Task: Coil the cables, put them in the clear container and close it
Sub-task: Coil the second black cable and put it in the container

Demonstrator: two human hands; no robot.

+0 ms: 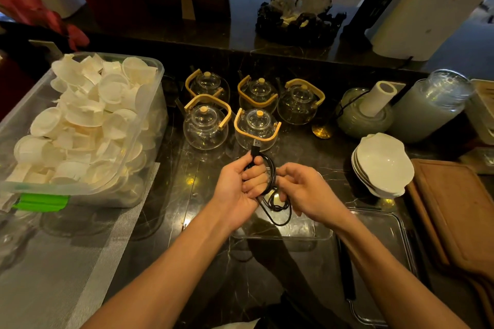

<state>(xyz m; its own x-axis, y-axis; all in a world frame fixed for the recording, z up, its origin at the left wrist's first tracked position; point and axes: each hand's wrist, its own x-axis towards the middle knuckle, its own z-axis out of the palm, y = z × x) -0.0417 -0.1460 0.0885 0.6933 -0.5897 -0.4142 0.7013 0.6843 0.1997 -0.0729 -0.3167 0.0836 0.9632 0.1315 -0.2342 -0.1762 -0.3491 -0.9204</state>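
- The left hand (242,181) grips a black cable (271,179) wound into several loops, its fingers curled round the bundle and the thumb closed over the strands near the top.
- The coil stands roughly upright in that hand, its long axis running away from the person toward the teapots.
- A USB plug (256,146) sticks out above the left fist and points away from the person, its metal end just in front of the nearest glass teapot (256,128).
- The right hand (307,189) sits just beside the coil on its right, fingers curled at the loops; whether it actually pinches a strand I cannot tell.
- Below the hands a loose tail of cable hangs down in a curve, and its lowest loop lies over the clear container (302,232), which sits open on the dark marble counter (187,222) directly under the forearms.
- A clear lid (395,238) with a dark rim lies just to the right of the container, partly under the right forearm.
- Five glass teapots with wooden handles stand in a cluster beyond the hands.
- A big plastic bin (149,115) heaped with white cups sits far left.
- A stack of white bowls (382,163) and a wooden board (454,211) lie to the right.
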